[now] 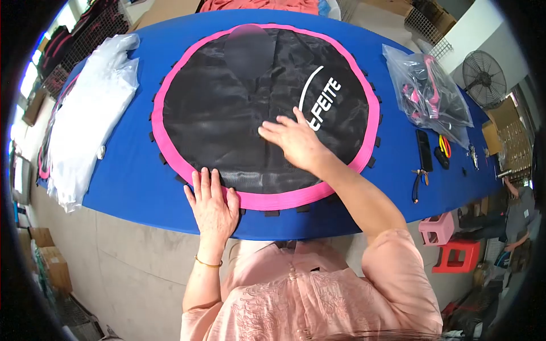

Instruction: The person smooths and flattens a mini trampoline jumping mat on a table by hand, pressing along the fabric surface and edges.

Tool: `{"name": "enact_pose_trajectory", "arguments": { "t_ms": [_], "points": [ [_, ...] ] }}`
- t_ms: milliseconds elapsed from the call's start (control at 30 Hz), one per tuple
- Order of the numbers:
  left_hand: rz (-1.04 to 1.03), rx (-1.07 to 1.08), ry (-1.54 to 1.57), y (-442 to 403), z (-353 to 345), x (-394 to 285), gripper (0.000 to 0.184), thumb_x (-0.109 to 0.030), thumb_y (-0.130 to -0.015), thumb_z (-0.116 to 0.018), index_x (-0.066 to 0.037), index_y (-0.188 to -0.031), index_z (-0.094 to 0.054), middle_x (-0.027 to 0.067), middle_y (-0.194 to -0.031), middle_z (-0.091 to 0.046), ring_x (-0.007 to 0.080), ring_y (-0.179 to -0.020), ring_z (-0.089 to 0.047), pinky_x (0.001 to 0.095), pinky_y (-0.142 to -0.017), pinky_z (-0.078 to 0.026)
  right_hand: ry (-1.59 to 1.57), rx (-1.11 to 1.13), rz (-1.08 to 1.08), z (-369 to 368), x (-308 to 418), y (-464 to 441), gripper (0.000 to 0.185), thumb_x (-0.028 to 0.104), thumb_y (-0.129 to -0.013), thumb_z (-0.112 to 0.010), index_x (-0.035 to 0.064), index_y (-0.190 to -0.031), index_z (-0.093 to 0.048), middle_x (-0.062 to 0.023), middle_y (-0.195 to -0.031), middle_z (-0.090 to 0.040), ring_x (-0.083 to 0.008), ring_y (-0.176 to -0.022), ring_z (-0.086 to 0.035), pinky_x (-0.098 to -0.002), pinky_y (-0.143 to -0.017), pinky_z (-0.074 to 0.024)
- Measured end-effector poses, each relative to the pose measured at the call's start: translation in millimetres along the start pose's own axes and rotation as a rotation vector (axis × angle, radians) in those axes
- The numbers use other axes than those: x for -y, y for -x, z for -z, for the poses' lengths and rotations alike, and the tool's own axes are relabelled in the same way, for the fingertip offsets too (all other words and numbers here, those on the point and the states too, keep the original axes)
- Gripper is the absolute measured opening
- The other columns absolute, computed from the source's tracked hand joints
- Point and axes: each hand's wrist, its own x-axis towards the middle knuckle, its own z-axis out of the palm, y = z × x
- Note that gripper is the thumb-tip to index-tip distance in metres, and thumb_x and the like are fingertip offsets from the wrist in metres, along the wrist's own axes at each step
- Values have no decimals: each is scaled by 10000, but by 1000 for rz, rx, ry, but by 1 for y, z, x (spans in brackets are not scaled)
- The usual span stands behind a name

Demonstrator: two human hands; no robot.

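Observation:
A round black trampoline mat (216, 125) with a pink border and black tabs around its edge lies flat on the blue-covered table (128, 170). White lettering runs across its right half. My left hand (211, 204) rests on the near-left pink border, fingers stretched out and holding nothing. Over the mat's middle, just beside the lettering, my right hand (293, 142) is spread with its palm down; whether it presses on the fabric I cannot tell. A dark grey translucent patch covers part of the mat's far side.
White plastic bags (94, 113) lie at the table's left. On the right are a clear bag (429, 91) with pink parts, a black phone (424, 150) and yellow-handled scissors (443, 149). Beyond stand a fan (483, 78), a red stool (456, 256), a pink stool (437, 229) and another person (518, 219).

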Motion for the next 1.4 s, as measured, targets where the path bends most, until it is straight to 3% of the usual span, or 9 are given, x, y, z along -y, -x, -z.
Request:
{"name": "enact_pose_trajectory", "arguments": {
  "t_ms": [67, 167, 433, 667, 867, 1033, 1133, 1300, 1400],
  "points": [
    [-5, -16, -15, 1, -3, 1, 585, -318, -1001, -565, 30, -1472, -561, 250, -1567, -507, 425, -1545, -350, 632, -1267, -186, -55, -136, 112, -16, 11, 22, 648, 16, -853, -683, 163, -1479, -607, -32, -1526, -593, -299, -1378, -559, -619, -1248, -274],
    [-13, -14, -15, 1, -2, 2, 583, -320, -1004, -564, 30, -1470, -557, 250, -1563, -511, 428, -1542, -353, 641, -1258, -201, -155, -162, 202, -12, 30, 55, 580, 66, -878, -649, 132, -1454, -625, -63, -1478, -622, -320, -1348, -576, -641, -1240, -263],
    [-32, -25, -35, 0, -3, 3, 575, -320, -1008, -565, 24, -1469, -562, 247, -1560, -517, 428, -1538, -359, 642, -1252, -216, -144, -157, 254, -5, 35, 97, 515, 66, -912, -591, 127, -1419, -653, -49, -1462, -639, -319, -1339, -582, -637, -1240, -254],
    [-21, -15, -35, 0, -1, 0, 573, -313, -1008, -565, 24, -1472, -559, 246, -1567, -509, 429, -1535, -362, 640, -1254, -216, -129, -94, 102, 5, -6, 146, 745, -130, -735, -643, 185, -1409, -665, -1, -1443, -653, -318, -1356, -568, -632, -1262, -233],
    [-31, -1, -49, 1, -2, 1, 584, -315, -1011, -559, 20, -1489, -542, 245, -1584, -487, 426, -1550, -336, 634, -1260, -207, -172, -133, 104, -2, -1, 139, 697, -134, -763, -618, 161, -1393, -668, -11, -1447, -651, -305, -1362, -565, -626, -1263, -235],
    [-33, 3, -57, 1, -2, 1, 587, -316, -1017, -552, 19, -1499, -532, 237, -1589, -485, 422, -1555, -330, 625, -1266, -198, -233, -224, 194, -17, 20, 106, 450, 100, -963, -531, 150, -1383, -685, -20, -1451, -658, -300, -1349, -580, -630, -1247, -255],
    [-22, 15, -45, 0, 0, 1, 581, -318, -1028, -543, 16, -1504, -528, 228, -1597, -479, 415, -1559, -325, 617, -1270, -194, -167, -184, 239, -15, 18, 110, 455, 93, -961, -533, 155, -1386, -684, -22, -1450, -658, -297, -1352, -581, -634, -1247, -249],
    [-14, 23, -40, 0, 1, 1, 580, -321, -1035, -533, 16, -1507, -527, 230, -1601, -474, 413, -1562, -320, 608, -1276, -186, -151, -72, 94, 3, -23, 155, 702, -105, -784, -592, 207, -1409, -667, 10, -1472, -640, -313, -1372, -567, -631, -1253, -255],
    [-19, 25, -43, 0, 1, -1, 583, -322, -1033, -533, 21, -1505, -528, 237, -1597, -477, 416, -1561, -321, 612, -1273, -188, -118, 0, -7, 10, -42, 174, 771, -138, -744, -589, 205, -1432, -644, 3, -1489, -624, -308, -1412, -533, -629, -1277, -220]
  ]
}}
